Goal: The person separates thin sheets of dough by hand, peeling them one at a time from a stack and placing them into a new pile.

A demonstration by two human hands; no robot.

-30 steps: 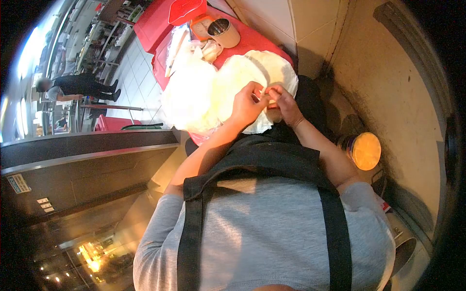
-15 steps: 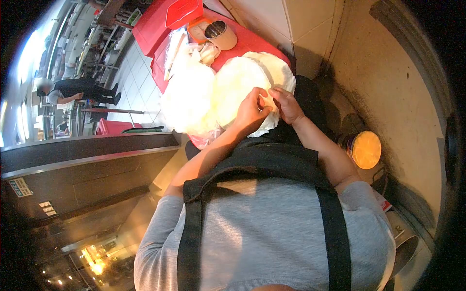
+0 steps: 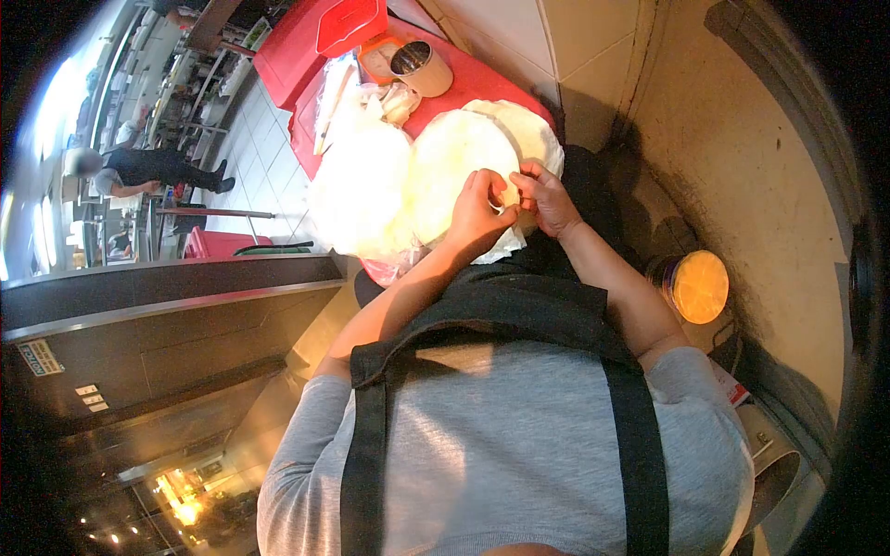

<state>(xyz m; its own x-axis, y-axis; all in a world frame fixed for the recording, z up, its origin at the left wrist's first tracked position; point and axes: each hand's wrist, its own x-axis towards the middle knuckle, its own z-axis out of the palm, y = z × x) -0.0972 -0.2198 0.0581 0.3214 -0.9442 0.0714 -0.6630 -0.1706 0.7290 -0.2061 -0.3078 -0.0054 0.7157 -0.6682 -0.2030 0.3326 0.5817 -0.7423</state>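
A pale, thin round sheet [image 3: 459,144], like a flat dough wrapper, lies in front of me on the red surface [image 3: 477,82]. At its near right edge my left hand [image 3: 480,211] is curled closed, thumb and fingers pinching the rim. Just right of it, my right hand [image 3: 549,202] is closed too, fingertips together on the same edge. Both hands nearly touch. Behind them is another pale round piece [image 3: 527,130]. Farther left, a white mass [image 3: 357,190] is washed out by glare, so its detail is lost.
A metal cup [image 3: 428,72], an orange-rimmed scale-like item [image 3: 378,57] and a red tray [image 3: 350,26] stand at the back. A yellow-lidded tub [image 3: 700,285] is low on my right. Tiled wall rises to the right. A person [image 3: 153,171] stands across the aisle at left.
My right fingers have shifted slightly along the sheet's edge, and the fingertips sit a little differently. My left hand stays nearly in place. The person in the background has shifted slightly.
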